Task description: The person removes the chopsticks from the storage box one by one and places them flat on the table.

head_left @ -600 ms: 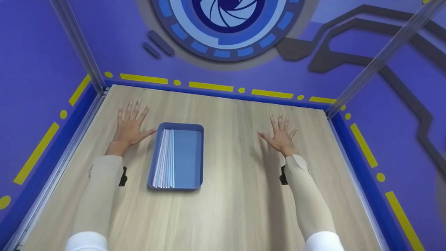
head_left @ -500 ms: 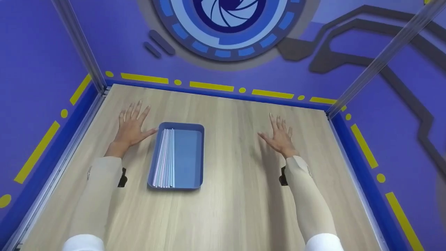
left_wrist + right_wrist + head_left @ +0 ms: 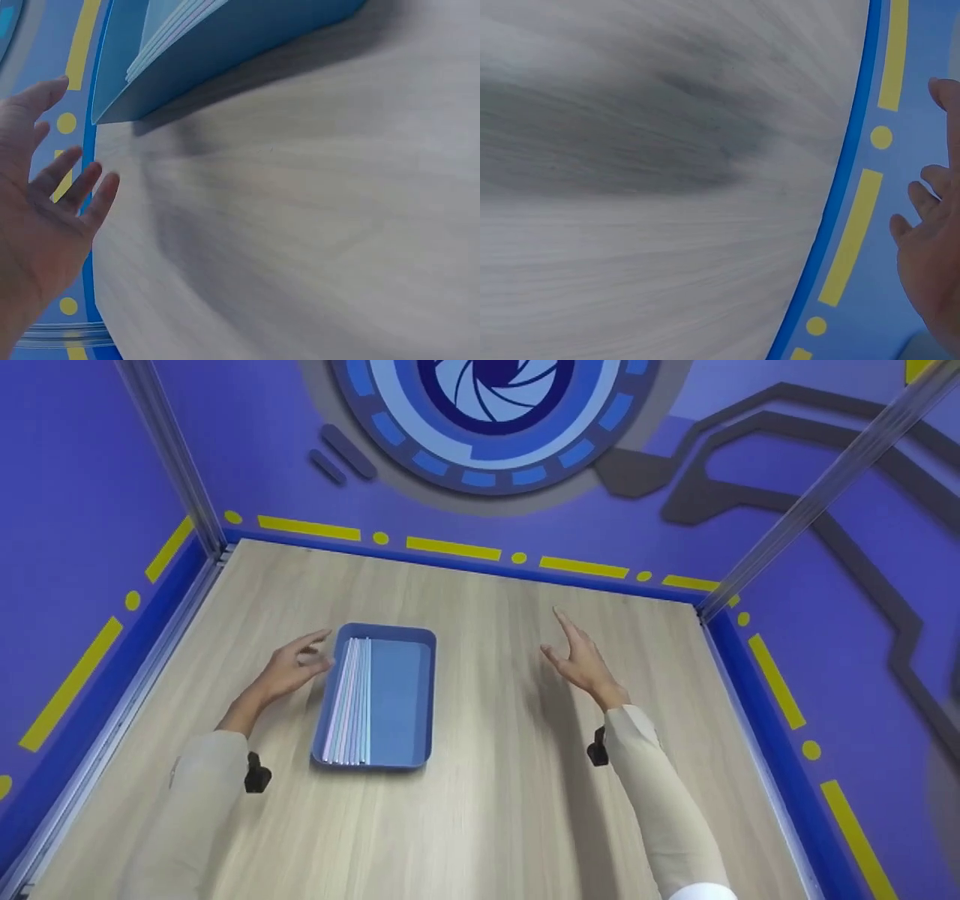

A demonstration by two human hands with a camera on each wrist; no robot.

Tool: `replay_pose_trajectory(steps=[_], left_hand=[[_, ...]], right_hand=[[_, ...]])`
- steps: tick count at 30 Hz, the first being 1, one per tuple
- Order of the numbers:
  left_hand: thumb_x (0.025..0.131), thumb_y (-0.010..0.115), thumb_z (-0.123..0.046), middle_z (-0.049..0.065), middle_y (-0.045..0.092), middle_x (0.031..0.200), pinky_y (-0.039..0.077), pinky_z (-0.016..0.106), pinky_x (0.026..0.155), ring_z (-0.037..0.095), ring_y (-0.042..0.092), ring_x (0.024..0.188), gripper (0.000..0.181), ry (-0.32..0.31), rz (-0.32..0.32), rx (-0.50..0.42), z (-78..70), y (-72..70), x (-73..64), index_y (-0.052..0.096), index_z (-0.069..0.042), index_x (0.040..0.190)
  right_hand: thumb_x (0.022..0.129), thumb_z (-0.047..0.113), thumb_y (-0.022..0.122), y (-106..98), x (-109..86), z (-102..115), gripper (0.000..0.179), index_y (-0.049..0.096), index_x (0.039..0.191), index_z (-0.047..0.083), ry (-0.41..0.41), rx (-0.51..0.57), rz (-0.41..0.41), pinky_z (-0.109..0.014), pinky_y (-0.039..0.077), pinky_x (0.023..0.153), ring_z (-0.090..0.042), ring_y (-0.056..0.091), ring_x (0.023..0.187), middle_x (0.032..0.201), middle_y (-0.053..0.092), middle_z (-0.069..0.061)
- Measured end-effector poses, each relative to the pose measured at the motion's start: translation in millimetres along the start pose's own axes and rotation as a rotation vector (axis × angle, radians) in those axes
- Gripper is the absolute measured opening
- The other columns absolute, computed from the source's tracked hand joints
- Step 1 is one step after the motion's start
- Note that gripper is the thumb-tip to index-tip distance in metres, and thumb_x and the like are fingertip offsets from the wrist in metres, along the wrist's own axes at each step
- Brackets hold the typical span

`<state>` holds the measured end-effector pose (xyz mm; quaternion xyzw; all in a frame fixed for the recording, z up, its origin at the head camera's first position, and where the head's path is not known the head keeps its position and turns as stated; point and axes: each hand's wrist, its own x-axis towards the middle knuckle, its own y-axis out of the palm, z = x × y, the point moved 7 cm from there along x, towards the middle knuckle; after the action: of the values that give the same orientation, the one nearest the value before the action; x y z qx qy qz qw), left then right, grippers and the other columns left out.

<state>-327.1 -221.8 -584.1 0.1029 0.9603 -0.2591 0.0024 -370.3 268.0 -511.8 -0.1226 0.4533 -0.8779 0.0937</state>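
A blue rectangular tray (image 3: 401, 701) lies left of centre on the wooden table. Several thin pale pink, white and light-blue sticks, which look like drinking straws (image 3: 349, 705), lie lengthwise along its left side. Just outside the tray's upper left rim is my left hand (image 3: 289, 667), fingers loosely bent, thumb apart, holding nothing. The left wrist view shows that palm (image 3: 45, 225) beside the tray wall (image 3: 225, 52). Well to the right of the tray, my right hand (image 3: 585, 661) hovers above the table with relaxed fingers and nothing in it; in the right wrist view its fingers (image 3: 922, 199) curve slightly.
Blue panels with yellow dashes (image 3: 454, 547) enclose the wooden tabletop (image 3: 480, 825) at the back and both sides. Metal posts (image 3: 169, 457) rise at the two back corners. Dark wrist-worn devices (image 3: 256, 774) stick out beside each sleeve.
My left hand has dropped nearer the tray's left rim, its spread fingers now bent and turned toward the tray. My right hand has turned sideways and shifted slightly left, its fingers closer together.
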Motion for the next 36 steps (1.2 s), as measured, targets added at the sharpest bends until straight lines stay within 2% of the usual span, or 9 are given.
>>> replay_pose_trajectory(steps=[3,6,9,12,18,22,26,29,36], left_hand=[[0.102,0.065,-0.026,0.027,0.04,0.158,0.051,0.061,0.105,0.05,0.044,0.14,0.063,-0.009,0.019,-0.109,5.7,7.5,-7.7,0.039,-0.007,0.157],[0.101,0.067,-0.019,0.025,0.037,0.16,0.058,0.047,0.1,0.05,0.044,0.14,0.057,0.0,0.012,-0.191,11.9,13.3,-13.9,0.047,0.0,0.15],[0.099,0.068,-0.015,0.022,0.034,0.163,0.056,0.025,0.098,0.047,0.044,0.142,0.052,-0.013,-0.001,-0.238,19.5,17.6,-19.7,0.052,0.002,0.146],[0.099,0.068,-0.014,0.023,0.039,0.161,0.052,0.012,0.093,0.041,0.048,0.139,0.053,-0.053,0.015,-0.29,28.9,23.0,-23.1,0.051,0.002,0.146],[0.097,0.071,-0.018,0.023,0.035,0.163,0.057,0.021,0.095,0.04,0.044,0.142,0.067,-0.122,0.132,-0.403,41.1,34.6,-28.6,0.04,-0.003,0.155],[0.096,0.072,-0.019,0.023,0.032,0.164,0.056,0.022,0.097,0.04,0.044,0.142,0.072,-0.134,0.153,-0.414,44.3,33.9,-32.5,0.037,-0.005,0.157],[0.096,0.073,-0.019,0.024,0.035,0.163,0.057,0.021,0.094,0.019,0.058,0.128,0.071,-0.145,0.139,-0.41,45.3,32.0,-31.9,0.039,-0.005,0.156],[0.096,0.073,-0.019,0.026,0.034,0.162,0.058,0.02,0.093,0.009,0.061,0.119,0.07,-0.132,0.144,-0.413,44.0,34.2,-27.6,0.039,-0.003,0.156],[0.097,0.072,-0.017,0.026,0.034,0.163,0.058,0.025,0.096,0.03,0.054,0.134,0.069,-0.103,0.151,-0.428,36.1,45.0,-17.8,0.039,-0.001,0.155]], right_hand=[[0.102,0.02,0.063,4.4,-1.1,2.7,0.067,0.031,0.16,0.008,-0.01,0.043,0.022,-0.061,0.033,0.122,-0.045,0.041,0.146,0.161,0.038,-0.022],[0.101,0.013,0.063,9.2,-3.6,5.8,0.059,0.041,0.154,0.002,-0.026,0.084,0.046,-0.061,0.041,0.116,-0.046,0.05,0.138,0.154,0.048,-0.026],[0.1,0.009,0.062,16.1,-6.5,8.7,0.053,0.047,0.149,-0.002,-0.039,0.088,0.082,-0.06,0.048,0.11,-0.046,0.056,0.131,0.147,0.053,-0.029],[0.1,0.01,0.062,24.1,-8.5,11.8,0.05,0.05,0.147,-0.003,-0.046,0.065,0.127,-0.059,0.051,0.106,-0.045,0.059,0.127,0.143,0.055,-0.03],[0.099,0.008,0.062,34.5,-11.5,15.5,0.048,0.052,0.145,-0.001,-0.034,0.066,0.171,-0.057,0.054,0.104,-0.043,0.063,0.123,0.14,0.057,-0.03],[0.1,0.008,0.061,41.7,-11.6,18.0,0.048,0.052,0.145,-0.001,-0.031,0.084,0.212,-0.056,0.054,0.104,-0.042,0.063,0.123,0.142,0.057,-0.029],[0.099,0.007,0.061,46.5,-9.4,20.8,0.046,0.053,0.144,-0.003,-0.033,0.103,0.238,-0.054,0.055,0.102,-0.041,0.065,0.12,0.138,0.06,-0.029],[0.099,0.005,0.062,47.4,-7.6,20.3,0.043,0.056,0.141,-0.003,-0.027,0.104,0.232,-0.052,0.057,0.101,-0.04,0.067,0.116,0.132,0.064,-0.029],[0.1,0.006,0.059,47.9,-5.5,19.7,0.039,0.059,0.139,0.0,-0.008,0.143,0.236,-0.051,0.058,0.098,-0.038,0.068,0.112,0.125,0.069,-0.026]])
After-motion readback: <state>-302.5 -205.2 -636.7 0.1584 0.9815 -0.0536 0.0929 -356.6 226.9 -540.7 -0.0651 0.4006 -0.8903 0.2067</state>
